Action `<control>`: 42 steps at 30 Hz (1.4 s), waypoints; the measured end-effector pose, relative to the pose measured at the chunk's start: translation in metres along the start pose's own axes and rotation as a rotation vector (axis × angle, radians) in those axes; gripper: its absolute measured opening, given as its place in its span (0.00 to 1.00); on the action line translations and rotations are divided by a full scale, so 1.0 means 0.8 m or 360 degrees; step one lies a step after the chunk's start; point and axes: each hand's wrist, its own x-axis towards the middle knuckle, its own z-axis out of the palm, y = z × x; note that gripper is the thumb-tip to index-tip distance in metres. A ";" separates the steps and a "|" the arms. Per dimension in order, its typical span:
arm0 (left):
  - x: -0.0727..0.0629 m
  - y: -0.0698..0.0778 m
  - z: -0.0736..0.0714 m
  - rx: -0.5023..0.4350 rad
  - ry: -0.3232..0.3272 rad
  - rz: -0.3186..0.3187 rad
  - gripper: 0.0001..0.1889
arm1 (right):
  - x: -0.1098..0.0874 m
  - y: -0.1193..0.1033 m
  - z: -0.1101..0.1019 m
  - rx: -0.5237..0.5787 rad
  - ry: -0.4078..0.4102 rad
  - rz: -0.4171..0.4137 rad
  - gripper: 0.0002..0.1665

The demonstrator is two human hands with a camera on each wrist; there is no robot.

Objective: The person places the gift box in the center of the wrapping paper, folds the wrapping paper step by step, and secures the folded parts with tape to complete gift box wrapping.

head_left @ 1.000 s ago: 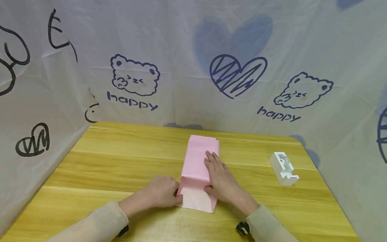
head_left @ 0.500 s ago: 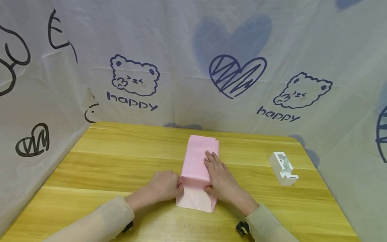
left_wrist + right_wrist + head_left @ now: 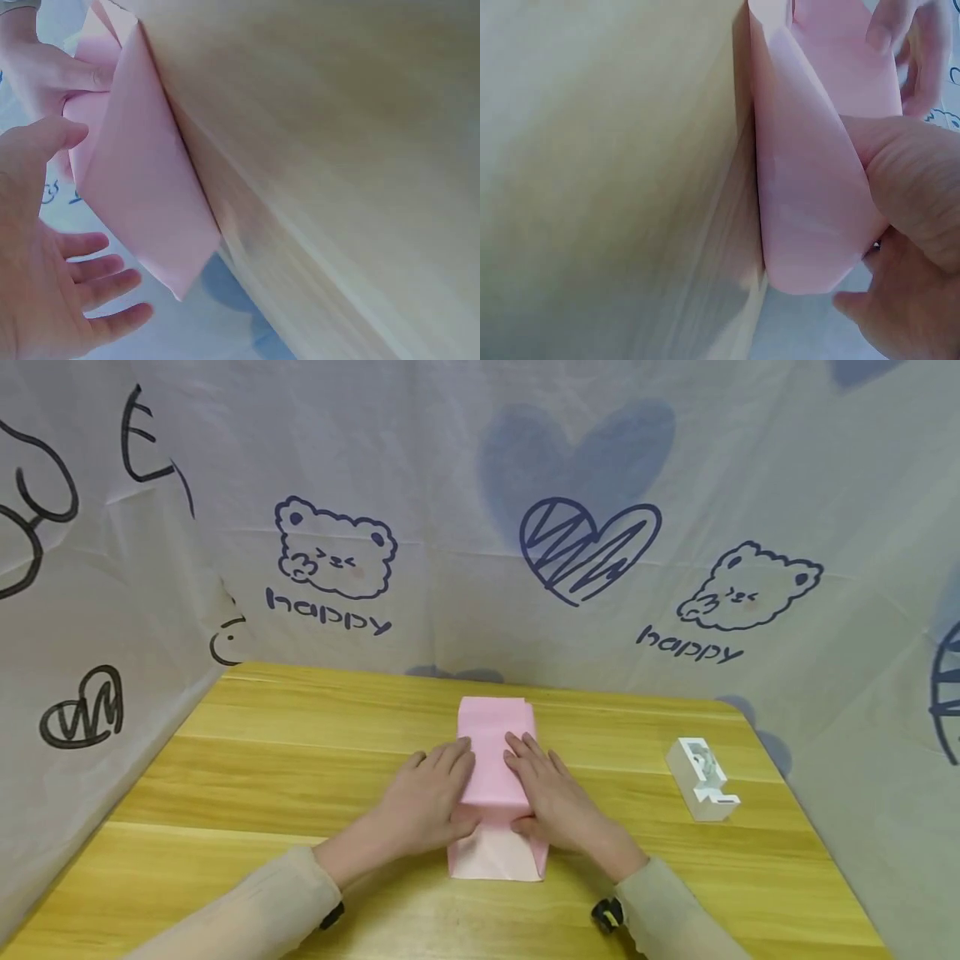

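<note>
A box-shaped package in pink paper (image 3: 492, 760) lies lengthwise at the middle of the table. At its near end a pale paper flap (image 3: 495, 857) spreads out on the wood, with slanting side folds. My left hand (image 3: 431, 797) is at the package's left edge, fingers extended toward its top and thumb by the near end. In the left wrist view its fingers are spread apart. My right hand (image 3: 562, 802) rests along the right edge, its fingers lying on top. The right thumb (image 3: 866, 139) is tucked behind the slanting side fold of the paper.
A white tape dispenser (image 3: 701, 781) stands on the right side of the yellow wooden table (image 3: 300, 760). Behind the table hangs a pale cloth (image 3: 450, 527) printed with bears and hearts.
My left hand has left the flap's left corner, and its fingers have uncurled and moved up along the package. The package has turned slightly and now sits straighter; the right hand shifted little.
</note>
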 end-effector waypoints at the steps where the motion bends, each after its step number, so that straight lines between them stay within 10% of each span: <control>1: 0.004 0.001 0.000 0.0037 -0.0024 0.0049 0.46 | 0.000 0.000 0.000 -0.0015 0.0007 0.0011 0.58; 14: 0.036 0.011 0.012 -0.0018 -0.0281 0.0211 0.48 | -0.003 -0.008 0.005 -0.0084 0.0078 0.0085 0.60; 22: 0.039 0.017 0.016 -0.0045 -0.0280 0.0196 0.48 | -0.016 -0.003 -0.010 0.0193 0.0085 0.0197 0.69; 28: 0.042 0.025 0.017 -0.0037 -0.0288 0.0121 0.48 | -0.044 0.006 -0.023 0.0251 0.0312 0.0272 0.56; 35: 0.041 0.029 0.015 0.0042 -0.0276 0.0098 0.48 | -0.063 0.005 -0.019 0.0207 0.0295 0.0423 0.14; 42: 0.042 0.030 0.015 0.0064 -0.0310 0.0076 0.48 | -0.058 0.002 -0.009 0.0146 0.0299 0.0326 0.17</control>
